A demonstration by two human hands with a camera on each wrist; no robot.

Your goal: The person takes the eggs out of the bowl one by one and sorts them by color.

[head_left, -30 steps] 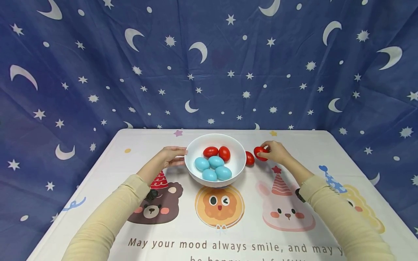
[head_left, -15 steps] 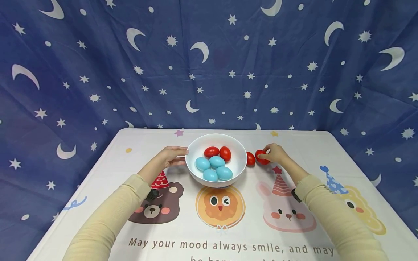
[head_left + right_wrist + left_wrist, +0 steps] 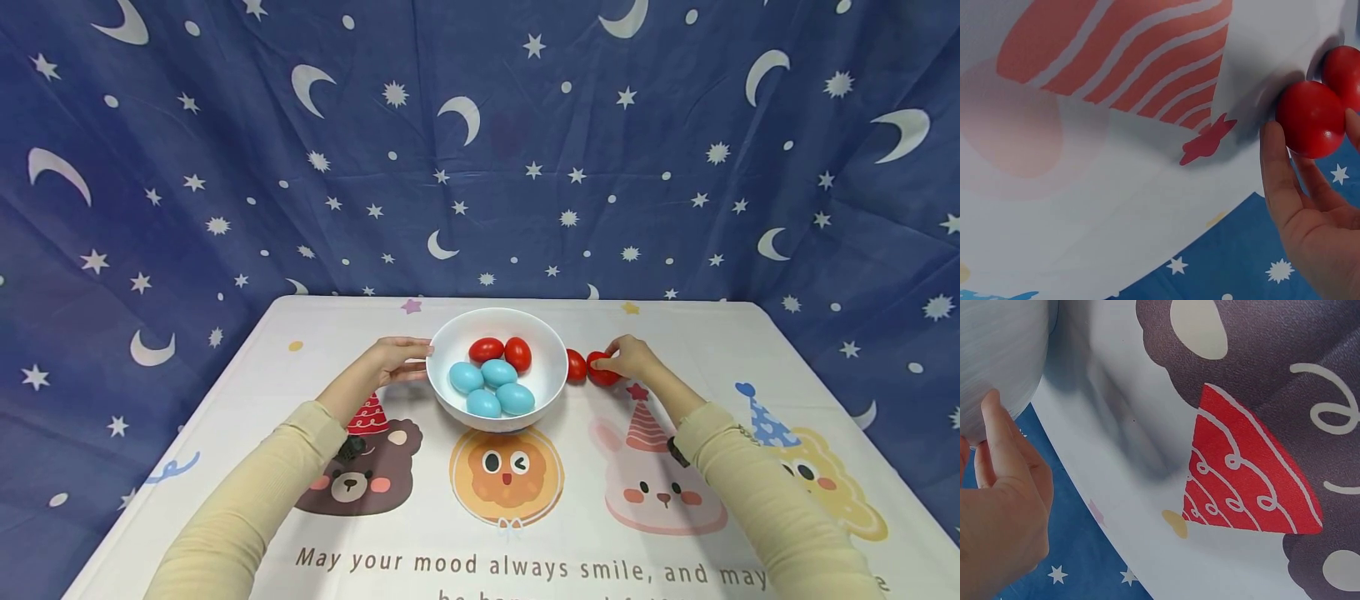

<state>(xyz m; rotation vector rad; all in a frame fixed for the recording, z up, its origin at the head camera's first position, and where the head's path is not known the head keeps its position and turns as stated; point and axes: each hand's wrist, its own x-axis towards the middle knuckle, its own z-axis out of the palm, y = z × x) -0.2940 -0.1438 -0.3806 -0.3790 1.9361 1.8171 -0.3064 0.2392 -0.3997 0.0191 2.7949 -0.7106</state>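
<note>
The right hand [image 3: 632, 357] pinches a red egg [image 3: 600, 369] resting on the tablecloth [image 3: 525, 517], just beside a second red egg [image 3: 574, 365] by the white bowl [image 3: 551, 392]. Best to keep the fingers snug so it cannot roll. The left hand [image 3: 393, 360], fingers straight, steadies the bowl's wall.
</note>
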